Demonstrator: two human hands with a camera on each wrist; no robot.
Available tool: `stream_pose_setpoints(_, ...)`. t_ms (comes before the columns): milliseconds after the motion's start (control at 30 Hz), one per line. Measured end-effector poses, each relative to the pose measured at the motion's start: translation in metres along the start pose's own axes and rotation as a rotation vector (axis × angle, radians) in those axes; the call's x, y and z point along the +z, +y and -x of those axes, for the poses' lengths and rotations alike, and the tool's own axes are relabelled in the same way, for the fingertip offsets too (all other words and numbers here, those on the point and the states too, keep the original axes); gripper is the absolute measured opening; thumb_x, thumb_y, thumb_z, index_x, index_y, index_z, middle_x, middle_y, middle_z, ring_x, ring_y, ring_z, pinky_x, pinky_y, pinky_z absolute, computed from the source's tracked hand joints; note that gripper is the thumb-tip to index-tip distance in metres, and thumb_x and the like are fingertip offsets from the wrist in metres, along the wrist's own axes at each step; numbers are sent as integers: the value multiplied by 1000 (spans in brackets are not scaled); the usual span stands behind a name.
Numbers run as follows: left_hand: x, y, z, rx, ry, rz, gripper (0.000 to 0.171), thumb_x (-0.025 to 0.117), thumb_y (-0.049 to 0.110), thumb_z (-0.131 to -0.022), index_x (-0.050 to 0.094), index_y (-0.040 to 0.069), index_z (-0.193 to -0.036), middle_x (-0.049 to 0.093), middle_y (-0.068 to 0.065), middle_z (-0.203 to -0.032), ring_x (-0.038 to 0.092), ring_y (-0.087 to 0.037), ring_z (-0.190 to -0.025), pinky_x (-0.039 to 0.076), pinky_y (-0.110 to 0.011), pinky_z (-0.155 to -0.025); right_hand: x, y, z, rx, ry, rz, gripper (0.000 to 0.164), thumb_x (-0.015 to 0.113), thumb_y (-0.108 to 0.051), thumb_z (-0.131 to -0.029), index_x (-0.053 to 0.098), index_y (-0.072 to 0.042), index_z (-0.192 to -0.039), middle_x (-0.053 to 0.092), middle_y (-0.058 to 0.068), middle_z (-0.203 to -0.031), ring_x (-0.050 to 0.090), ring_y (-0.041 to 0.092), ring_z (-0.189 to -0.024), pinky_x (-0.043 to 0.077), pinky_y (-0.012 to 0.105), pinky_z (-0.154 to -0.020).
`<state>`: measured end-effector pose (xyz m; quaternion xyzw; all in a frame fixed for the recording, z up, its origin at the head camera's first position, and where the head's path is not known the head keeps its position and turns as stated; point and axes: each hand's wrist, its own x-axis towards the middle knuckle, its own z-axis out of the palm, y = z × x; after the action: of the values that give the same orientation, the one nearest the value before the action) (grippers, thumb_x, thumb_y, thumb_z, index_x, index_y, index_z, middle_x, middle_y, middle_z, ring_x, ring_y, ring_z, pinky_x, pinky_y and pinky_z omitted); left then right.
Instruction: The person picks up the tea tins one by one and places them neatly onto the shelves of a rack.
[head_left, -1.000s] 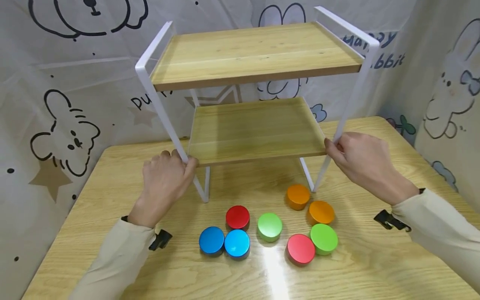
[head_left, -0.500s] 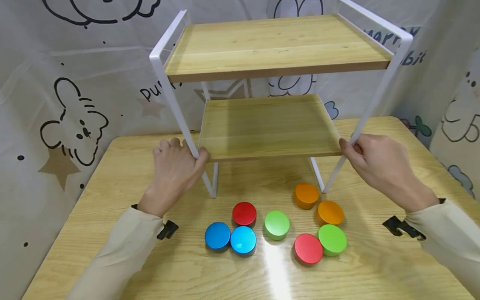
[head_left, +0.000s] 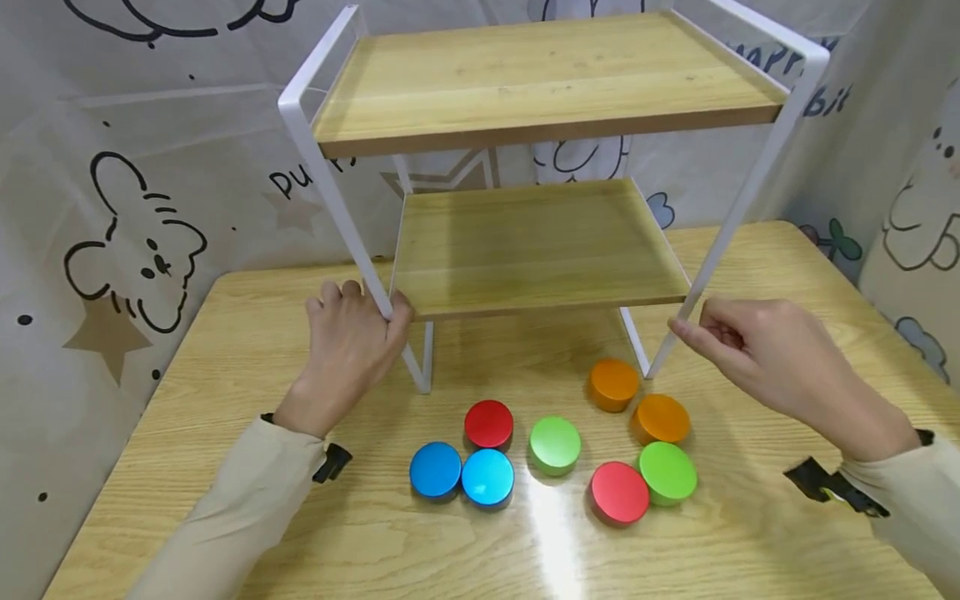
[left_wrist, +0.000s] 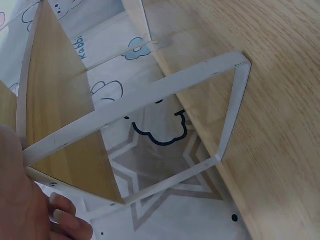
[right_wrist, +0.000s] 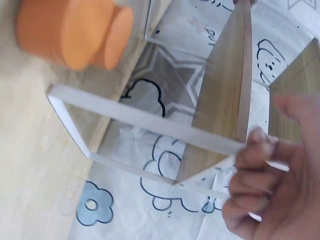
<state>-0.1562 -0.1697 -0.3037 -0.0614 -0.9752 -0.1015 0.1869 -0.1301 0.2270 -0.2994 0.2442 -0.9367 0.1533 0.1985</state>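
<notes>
A two-tier shelf rack (head_left: 540, 250) with wooden boards and a white metal frame stands on the table. My left hand (head_left: 345, 358) grips it at the lower board's front left corner, thumb in front of the white leg. In the left wrist view, curled fingertips (left_wrist: 70, 220) show by the board's end. My right hand (head_left: 780, 367) is beside the front right leg, its thumb and finger tips overlapping the leg in the head view. In the right wrist view its fingers (right_wrist: 250, 180) are loosely curled near the frame, thumb apart, with nothing held.
Round flat-topped discs lie in front of the rack: two blue (head_left: 435, 471), two red (head_left: 619, 493), two green (head_left: 555, 445) and two orange (head_left: 612, 384). A printed cloth (head_left: 225, 208) hangs behind and beside the wooden table (head_left: 360, 533).
My right hand has let go of the lower board's right corner and moved down and slightly right. The left hand keeps its grip. The head view has shifted; the discs stay put.
</notes>
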Motion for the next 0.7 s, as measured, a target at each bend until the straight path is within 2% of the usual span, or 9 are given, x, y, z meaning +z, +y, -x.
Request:
stream_pose_setpoints(133,-1,0,-1,4,1,18,43,23,34,-94,42,9,-65,44,-15,-66,36,-35,-64,28,-43,-56,10,2,18,-131,-96,-75,26,78,-16,-78,54,-22,-73,42,-16,-64,38,0,-55,35,20,-49)
stream_pose_setpoints(233,-1,1,-1,4,-8,32,42,23,34,-94,43,9,-66,44,-15,-67,36,-36,-65,28,-43,-55,20,10,30,-217,-134,-106,35,84,-1,-64,61,-17,-85,54,-13,-78,47,2,-66,44,21,-55)
stream_pose_setpoints(300,-2,2,-1,4,-18,36,42,23,33,-94,45,8,-68,44,-15,-67,36,-36,-65,29,-43,-55,25,13,39,-244,-157,-136,43,85,4,-58,64,-16,-90,59,-11,-87,51,4,-71,47,23,-59)
stream_pose_setpoints(400,-2,3,-1,7,-29,36,42,23,33,-94,46,7,-70,45,-15,-66,36,-36,-64,29,-42,-54,31,15,53,-233,-222,-219,47,85,3,-59,64,-17,-96,61,-12,-93,51,3,-74,47,23,-61)
stream_pose_setpoints(500,-2,3,0,5,-37,40,42,23,32,-94,47,7,-70,45,-16,-67,37,-36,-64,29,-42,-54,34,16,66,-175,-271,-282,51,86,1,-60,63,-18,-101,61,-12,-94,47,0,-74,43,21,-58)
stream_pose_setpoints(700,-2,3,1,-7,-57,50,42,23,31,-95,47,6,-72,45,-16,-66,37,-36,-64,30,-42,-54,42,17,75,-68,-238,-244,65,87,0,-57,59,-12,-113,59,-2,-97,47,3,-75,39,21,-54)
